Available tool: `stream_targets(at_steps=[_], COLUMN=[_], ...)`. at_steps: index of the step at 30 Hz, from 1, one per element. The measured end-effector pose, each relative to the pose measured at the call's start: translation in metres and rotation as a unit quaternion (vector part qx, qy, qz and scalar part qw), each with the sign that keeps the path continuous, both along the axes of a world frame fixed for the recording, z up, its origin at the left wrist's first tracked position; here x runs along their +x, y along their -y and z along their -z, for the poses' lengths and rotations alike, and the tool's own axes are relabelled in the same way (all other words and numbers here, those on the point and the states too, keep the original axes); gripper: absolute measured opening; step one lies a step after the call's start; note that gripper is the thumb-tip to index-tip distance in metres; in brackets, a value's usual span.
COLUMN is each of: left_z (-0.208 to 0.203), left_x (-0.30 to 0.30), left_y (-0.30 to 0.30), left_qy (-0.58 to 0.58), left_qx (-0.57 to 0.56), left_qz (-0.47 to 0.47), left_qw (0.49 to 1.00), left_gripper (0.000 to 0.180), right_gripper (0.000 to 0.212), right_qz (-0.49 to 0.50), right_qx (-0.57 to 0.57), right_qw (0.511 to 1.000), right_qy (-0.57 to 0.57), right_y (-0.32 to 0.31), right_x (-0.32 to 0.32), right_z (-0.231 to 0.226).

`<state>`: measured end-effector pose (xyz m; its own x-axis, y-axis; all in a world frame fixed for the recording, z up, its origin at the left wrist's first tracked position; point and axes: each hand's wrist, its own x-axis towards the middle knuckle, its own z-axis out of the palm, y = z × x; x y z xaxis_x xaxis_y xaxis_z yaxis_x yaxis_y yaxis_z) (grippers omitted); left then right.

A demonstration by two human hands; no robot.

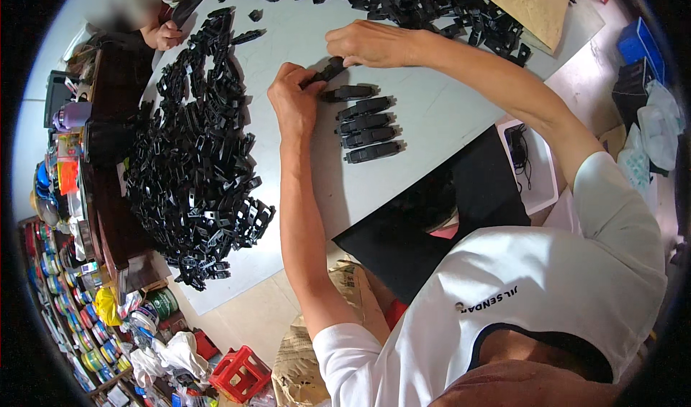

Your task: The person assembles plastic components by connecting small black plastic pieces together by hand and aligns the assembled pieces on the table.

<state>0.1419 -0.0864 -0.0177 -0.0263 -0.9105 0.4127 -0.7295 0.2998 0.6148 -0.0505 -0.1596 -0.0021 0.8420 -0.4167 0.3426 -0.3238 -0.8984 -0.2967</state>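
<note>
both hands point(294, 103) point(367, 43) pinch black plastic part point(330, 70) w/ fingers.

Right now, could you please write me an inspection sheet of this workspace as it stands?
Surface: pale grey table, bare between the heaps.
Job's things: one black plastic part held between both hands; row of finished parts lying side by side just below it.
Clutter: big heap of black clips on the left; second heap along the far edge; brown cardboard sheet.
Grippers: left hand and right hand both gripping the part.
Cables: black cord coiled in a white tray.
Surroundings: another person's hand at the far left; red crate; blue bin; shelves of coloured tins.
</note>
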Motion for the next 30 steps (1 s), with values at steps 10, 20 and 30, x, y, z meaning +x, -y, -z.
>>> stream_targets(at_steps=[10, 20, 30], left_z=[-0.017, 0.003, 0.008], left_x=[-0.002, 0.078, 0.028], left_y=[-0.01, 0.056, 0.034], left_qy=[-0.004, 0.252, 0.284], left_qx=[0.084, -0.164, -0.131], left_qz=[0.05, -0.172, -0.082], left_qw=[0.995, 0.938, 0.946], left_gripper=[0.019, 0.011, 0.018], right_gripper=[0.01, 0.021, 0.011], right_qz=[-0.037, -0.034, 0.182], right_qx=[0.01, 0.159, 0.043], right_qw=[0.999, 0.981, 0.982], right_qy=[-0.007, -0.108, 0.002], right_y=[-0.016, -0.02, 0.02], right_x=[0.013, -0.014, -0.06], right_z=[-0.006, -0.03, -0.027])
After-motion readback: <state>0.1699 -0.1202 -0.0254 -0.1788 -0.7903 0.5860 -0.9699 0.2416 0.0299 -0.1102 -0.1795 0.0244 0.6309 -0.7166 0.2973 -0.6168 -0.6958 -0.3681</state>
